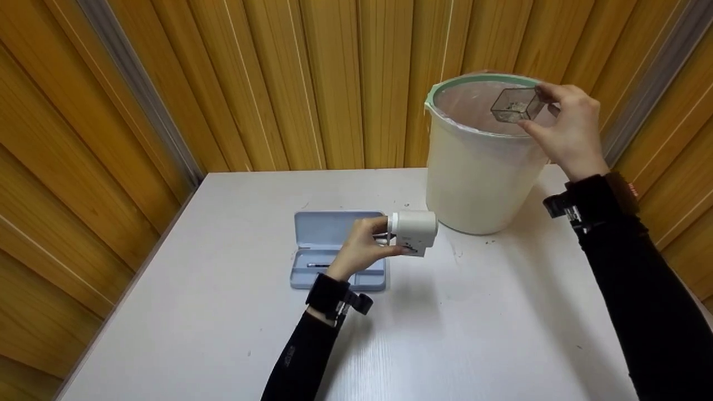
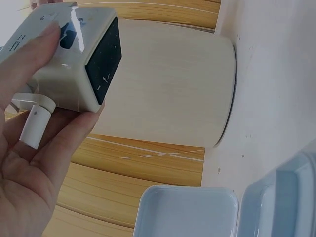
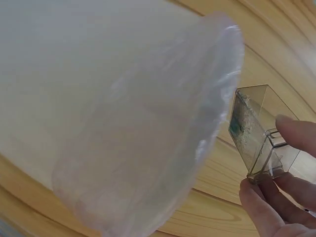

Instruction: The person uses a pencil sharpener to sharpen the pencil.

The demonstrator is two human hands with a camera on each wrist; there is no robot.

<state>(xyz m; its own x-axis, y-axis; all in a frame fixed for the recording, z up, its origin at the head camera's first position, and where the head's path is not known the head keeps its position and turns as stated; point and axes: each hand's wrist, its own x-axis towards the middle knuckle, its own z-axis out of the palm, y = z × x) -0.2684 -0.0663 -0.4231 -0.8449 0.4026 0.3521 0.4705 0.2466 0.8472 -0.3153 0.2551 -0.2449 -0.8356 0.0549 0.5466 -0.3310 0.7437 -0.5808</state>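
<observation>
My left hand (image 1: 362,248) grips a white crank pencil sharpener (image 1: 415,228) above the table, thumb on one side and fingers on the other. In the left wrist view its crank handle (image 2: 35,127) hangs beside the palm, and a dark panel covers one end. With thumb and fingers, my right hand (image 1: 572,128) pinches a clear smoky plastic shavings drawer (image 1: 501,99) over the right part of the bin's mouth. Pencil shavings (image 1: 517,108) lie inside the drawer. The right wrist view shows the drawer tilted close to the bag-lined rim (image 3: 229,64), apart from it.
A tall cream bin (image 1: 479,178) with a green rim and clear liner stands at the table's back right. Left of it, an open light-blue pencil case (image 1: 337,229) lies on the white table (image 1: 223,312), holding a pencil (image 1: 318,265). Wood-panel walls (image 1: 334,83) enclose the table.
</observation>
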